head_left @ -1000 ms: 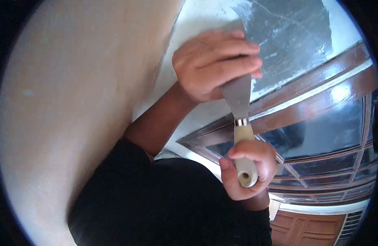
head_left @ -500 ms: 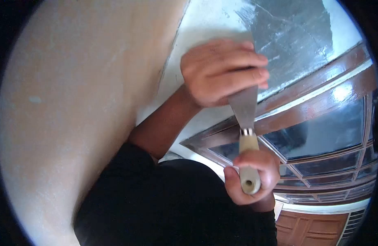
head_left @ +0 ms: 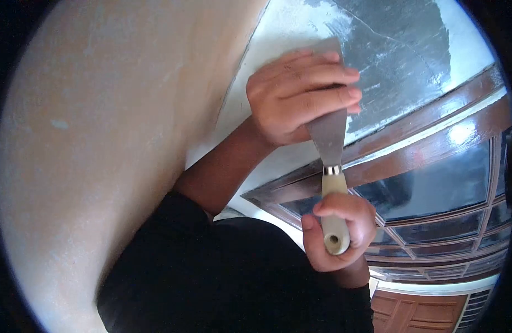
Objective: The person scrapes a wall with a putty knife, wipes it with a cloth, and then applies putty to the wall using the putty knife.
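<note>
My right hand is wrapped round the pale handle of a putty knife, whose butt end with its hole shows below my fingers. The wide metal blade points up, over a grey patch on a white surface. My left hand lies across the blade, back towards me, with its fingers over the metal. Its thumb seems to go behind the blade and is mostly hidden. The tip of the blade shows above my left fingers, at the left edge of the grey patch.
A beige wall rises close on my left. Brown wooden frames with dark glass panes run along the right. Lower right stands a brown panelled door. My body in a black shirt fills the bottom.
My right hand and the putty knife have moved slightly up. More of the blade tip shows above my left hand, which stays over the blade. The view has shifted a little.
</note>
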Demonstrator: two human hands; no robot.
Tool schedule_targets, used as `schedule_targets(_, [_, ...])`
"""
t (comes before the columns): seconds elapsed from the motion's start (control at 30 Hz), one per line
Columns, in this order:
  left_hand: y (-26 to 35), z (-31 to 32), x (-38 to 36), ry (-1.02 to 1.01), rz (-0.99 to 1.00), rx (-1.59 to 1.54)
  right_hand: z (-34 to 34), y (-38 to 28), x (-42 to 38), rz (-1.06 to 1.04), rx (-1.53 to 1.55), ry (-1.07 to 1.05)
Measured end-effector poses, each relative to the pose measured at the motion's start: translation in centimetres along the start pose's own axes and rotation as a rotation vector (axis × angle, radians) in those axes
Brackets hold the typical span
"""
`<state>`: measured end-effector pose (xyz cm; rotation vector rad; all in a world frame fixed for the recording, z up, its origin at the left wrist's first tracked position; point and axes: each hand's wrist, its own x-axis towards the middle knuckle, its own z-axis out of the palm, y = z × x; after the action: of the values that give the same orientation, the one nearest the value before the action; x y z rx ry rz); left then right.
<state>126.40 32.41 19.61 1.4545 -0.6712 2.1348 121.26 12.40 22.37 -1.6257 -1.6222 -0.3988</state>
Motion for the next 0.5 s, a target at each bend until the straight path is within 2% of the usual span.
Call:
schedule_targets(0.07, [0.10, -0.17, -0.19, -0.016, -0.001, 0.028, 0.05, -0.11, 0.10, 0.060, 0.089, -0.006])
schedule_targets(0.33, [-0.08, -0.08, -0.12, 0.020, 0.004, 0.083, -0.33, 0.19, 0.18, 0.028, 0.060, -0.009])
schedule_targets(0.5, [0.18, -0.39, 0.11, -0.033, -0.010, -0.012, -0.08, -0.30, 0.02, 0.000, 0.026, -0.005])
